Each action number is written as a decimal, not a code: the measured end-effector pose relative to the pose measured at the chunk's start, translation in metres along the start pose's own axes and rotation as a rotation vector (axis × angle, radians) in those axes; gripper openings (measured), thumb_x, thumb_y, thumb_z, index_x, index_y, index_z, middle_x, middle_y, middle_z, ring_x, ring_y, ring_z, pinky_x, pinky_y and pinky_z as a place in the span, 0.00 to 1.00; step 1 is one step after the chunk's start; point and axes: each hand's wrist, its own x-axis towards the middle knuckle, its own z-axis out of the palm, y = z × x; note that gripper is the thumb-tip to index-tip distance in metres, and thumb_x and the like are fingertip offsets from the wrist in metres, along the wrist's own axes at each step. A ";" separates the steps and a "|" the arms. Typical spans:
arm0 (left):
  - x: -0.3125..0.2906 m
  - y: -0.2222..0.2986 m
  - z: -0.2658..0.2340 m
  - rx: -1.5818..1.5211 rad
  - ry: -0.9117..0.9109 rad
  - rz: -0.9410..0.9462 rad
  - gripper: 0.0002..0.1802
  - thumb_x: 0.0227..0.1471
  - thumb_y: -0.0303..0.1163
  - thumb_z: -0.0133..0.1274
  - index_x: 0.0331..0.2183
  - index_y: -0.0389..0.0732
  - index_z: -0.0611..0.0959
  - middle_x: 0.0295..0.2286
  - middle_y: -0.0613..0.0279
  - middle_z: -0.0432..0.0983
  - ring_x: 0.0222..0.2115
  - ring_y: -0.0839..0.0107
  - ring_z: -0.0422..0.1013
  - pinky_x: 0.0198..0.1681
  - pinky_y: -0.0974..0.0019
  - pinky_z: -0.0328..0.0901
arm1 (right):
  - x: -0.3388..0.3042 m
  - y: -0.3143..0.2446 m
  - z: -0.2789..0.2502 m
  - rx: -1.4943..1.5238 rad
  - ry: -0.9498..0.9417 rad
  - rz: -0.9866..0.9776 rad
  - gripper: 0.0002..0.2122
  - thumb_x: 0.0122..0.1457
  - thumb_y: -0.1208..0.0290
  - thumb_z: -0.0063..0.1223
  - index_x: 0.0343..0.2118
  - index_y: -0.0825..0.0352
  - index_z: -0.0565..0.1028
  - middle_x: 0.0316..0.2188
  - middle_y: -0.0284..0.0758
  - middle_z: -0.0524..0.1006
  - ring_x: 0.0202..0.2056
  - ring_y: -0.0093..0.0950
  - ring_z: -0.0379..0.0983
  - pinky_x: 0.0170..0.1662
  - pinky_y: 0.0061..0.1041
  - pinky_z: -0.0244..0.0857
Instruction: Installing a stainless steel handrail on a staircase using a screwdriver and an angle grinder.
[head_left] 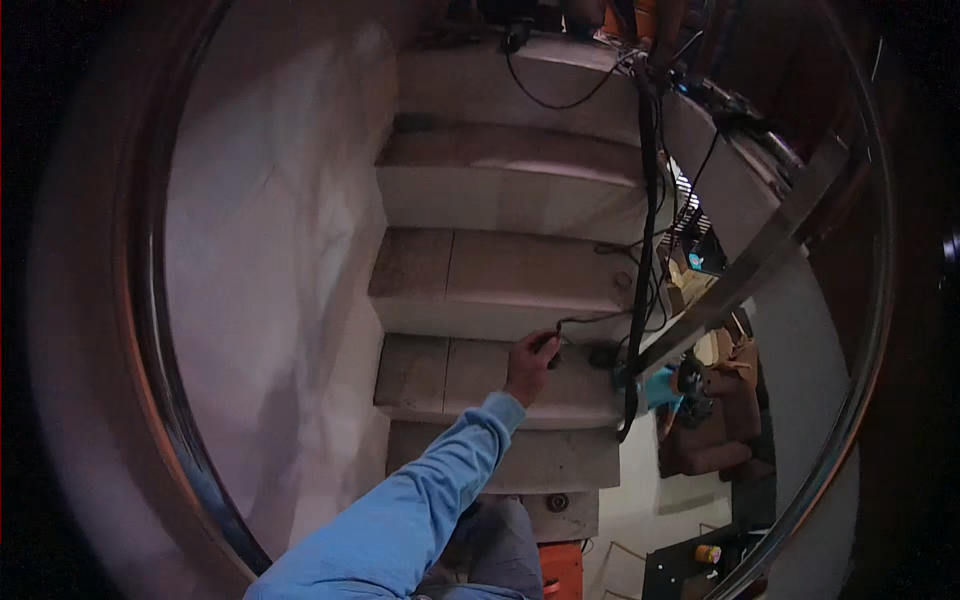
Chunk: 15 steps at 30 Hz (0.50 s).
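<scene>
My left hand (529,362), in a light blue sleeve, reaches out over a stair tread in the middle of the head view. Its fingers are closed round the end of a dark cable (596,319). Whether a plug or other end piece sits inside the grip is too dark to tell. From the hand, the cable runs right toward a dark upright post (647,210) at the stair's open side. A small dark object (604,355) lies on the tread to the right of my hand. My right hand does not show.
Stone steps (520,265) rise ahead, with a pale wall (270,240) along the left. A metal handrail (745,275) slants along the right, more cables hanging near it. Below the open side are brown seats (712,455) and a dark table (690,565). A small ring-shaped object (557,502) lies lower down.
</scene>
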 end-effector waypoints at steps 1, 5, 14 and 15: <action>0.004 0.020 0.012 0.026 -0.003 0.013 0.15 0.57 0.35 0.59 0.43 0.36 0.83 0.34 0.67 0.80 0.34 0.80 0.73 0.40 0.72 0.68 | 0.008 -0.005 -0.011 0.005 -0.033 -0.011 0.26 0.43 0.71 0.66 0.47 0.72 0.72 0.38 0.43 0.80 0.41 0.33 0.78 0.46 0.31 0.71; 0.017 0.148 0.057 0.251 0.030 -0.048 0.15 0.58 0.36 0.58 0.42 0.36 0.83 0.32 0.65 0.80 0.31 0.77 0.74 0.35 0.69 0.71 | 0.064 -0.041 -0.076 0.032 -0.201 -0.094 0.25 0.45 0.71 0.66 0.47 0.72 0.72 0.37 0.43 0.80 0.39 0.33 0.78 0.45 0.31 0.71; 0.112 0.314 0.064 0.168 0.179 0.025 0.08 0.57 0.31 0.61 0.37 0.38 0.85 0.28 0.64 0.80 0.27 0.77 0.74 0.30 0.71 0.70 | 0.118 -0.132 -0.055 0.039 -0.661 -0.217 0.23 0.48 0.70 0.65 0.47 0.72 0.73 0.35 0.43 0.80 0.36 0.33 0.79 0.43 0.32 0.73; 0.125 0.337 0.073 0.167 0.180 0.007 0.08 0.57 0.31 0.61 0.37 0.38 0.85 0.28 0.64 0.80 0.27 0.77 0.74 0.30 0.71 0.70 | 0.121 -0.147 -0.050 0.036 -0.714 -0.216 0.22 0.49 0.70 0.65 0.47 0.72 0.73 0.35 0.43 0.80 0.36 0.33 0.79 0.43 0.32 0.73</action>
